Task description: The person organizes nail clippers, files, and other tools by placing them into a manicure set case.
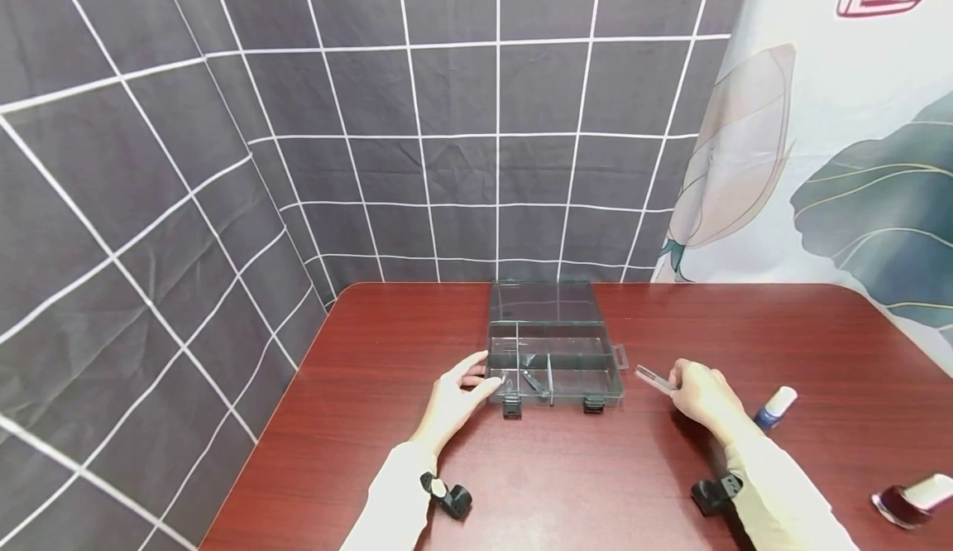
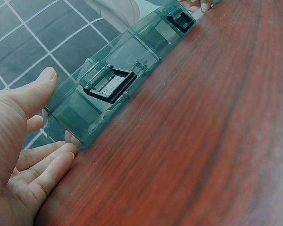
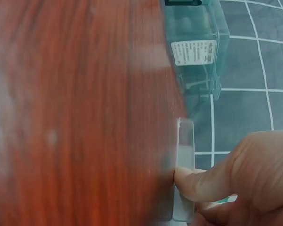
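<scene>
item: clear box (image 1: 554,352), lid up. left hand (image 1: 456,398) spread, steadying its 9 o'clock wall; right hand (image 1: 700,394) pinching clear strip (image 1: 655,378) at 3 o'clock. step: likely loading; next move calls for carrying the strip over a compartment.

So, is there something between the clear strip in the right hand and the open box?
Nothing visible: only bare table separates the clear strip in the right hand from the open box, whose lid is up.

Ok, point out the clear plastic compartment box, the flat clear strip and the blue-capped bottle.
Clear plastic compartment box (image 1: 554,352): head view, middle divider.
Flat clear strip (image 3: 184,165): right wrist view, mid-length, above thumb.
Blue-capped bottle (image 1: 774,407): head view, body.
</scene>
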`<state>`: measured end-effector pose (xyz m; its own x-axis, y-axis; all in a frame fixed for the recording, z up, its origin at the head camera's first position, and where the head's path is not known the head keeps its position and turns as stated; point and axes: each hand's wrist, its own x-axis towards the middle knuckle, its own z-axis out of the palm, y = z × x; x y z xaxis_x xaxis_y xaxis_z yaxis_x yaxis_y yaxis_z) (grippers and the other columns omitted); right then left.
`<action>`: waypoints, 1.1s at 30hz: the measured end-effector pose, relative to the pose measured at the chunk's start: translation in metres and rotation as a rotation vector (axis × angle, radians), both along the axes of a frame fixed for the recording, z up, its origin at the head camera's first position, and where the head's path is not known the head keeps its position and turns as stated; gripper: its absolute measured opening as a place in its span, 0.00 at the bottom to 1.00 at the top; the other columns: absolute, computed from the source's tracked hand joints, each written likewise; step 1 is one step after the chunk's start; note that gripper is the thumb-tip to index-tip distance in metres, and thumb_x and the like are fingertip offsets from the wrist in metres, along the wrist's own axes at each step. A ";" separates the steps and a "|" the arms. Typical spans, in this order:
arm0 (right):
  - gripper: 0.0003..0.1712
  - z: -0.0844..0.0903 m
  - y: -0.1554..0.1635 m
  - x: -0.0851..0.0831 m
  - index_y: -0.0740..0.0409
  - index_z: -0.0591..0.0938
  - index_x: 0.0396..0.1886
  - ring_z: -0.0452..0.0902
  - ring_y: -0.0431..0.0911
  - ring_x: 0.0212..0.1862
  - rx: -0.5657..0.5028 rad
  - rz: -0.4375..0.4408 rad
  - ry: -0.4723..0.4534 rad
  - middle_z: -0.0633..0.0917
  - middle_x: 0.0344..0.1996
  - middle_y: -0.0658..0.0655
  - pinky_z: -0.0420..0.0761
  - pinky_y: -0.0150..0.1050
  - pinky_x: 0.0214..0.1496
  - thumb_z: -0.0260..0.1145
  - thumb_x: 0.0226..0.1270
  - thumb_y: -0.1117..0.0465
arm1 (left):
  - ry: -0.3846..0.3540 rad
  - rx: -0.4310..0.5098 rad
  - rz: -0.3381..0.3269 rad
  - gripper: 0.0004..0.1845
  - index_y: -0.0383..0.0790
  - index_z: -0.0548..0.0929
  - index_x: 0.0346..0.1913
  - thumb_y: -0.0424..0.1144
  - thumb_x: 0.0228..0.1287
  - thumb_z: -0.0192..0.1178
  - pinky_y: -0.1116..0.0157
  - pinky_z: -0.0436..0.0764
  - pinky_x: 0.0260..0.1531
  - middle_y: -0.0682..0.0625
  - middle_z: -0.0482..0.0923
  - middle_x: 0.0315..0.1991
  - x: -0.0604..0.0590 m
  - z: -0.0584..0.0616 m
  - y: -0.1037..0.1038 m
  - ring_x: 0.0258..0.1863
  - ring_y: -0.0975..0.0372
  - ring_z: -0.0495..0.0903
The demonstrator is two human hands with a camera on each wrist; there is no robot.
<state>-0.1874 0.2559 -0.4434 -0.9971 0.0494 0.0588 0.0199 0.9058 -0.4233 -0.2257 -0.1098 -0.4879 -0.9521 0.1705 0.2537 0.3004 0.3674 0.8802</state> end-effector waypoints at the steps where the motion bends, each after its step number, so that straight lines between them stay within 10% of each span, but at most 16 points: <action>1: 0.06 -0.001 0.000 0.000 0.57 0.72 0.22 0.69 0.51 0.26 -0.001 0.006 0.006 0.75 0.21 0.53 0.68 0.43 0.25 0.61 0.46 0.69 | 0.000 0.001 0.000 0.29 0.46 0.76 0.59 0.51 0.55 0.66 0.66 0.77 0.38 0.48 0.80 0.46 0.000 0.000 0.000 0.40 0.62 0.80; 33: 0.07 0.012 -0.010 0.007 0.58 0.74 0.24 0.70 0.46 0.23 -0.039 0.056 0.139 0.76 0.19 0.50 0.68 0.41 0.25 0.64 0.50 0.71 | -0.002 0.007 -0.012 0.29 0.44 0.76 0.59 0.50 0.54 0.66 0.66 0.78 0.39 0.48 0.80 0.45 0.001 0.002 -0.001 0.40 0.61 0.81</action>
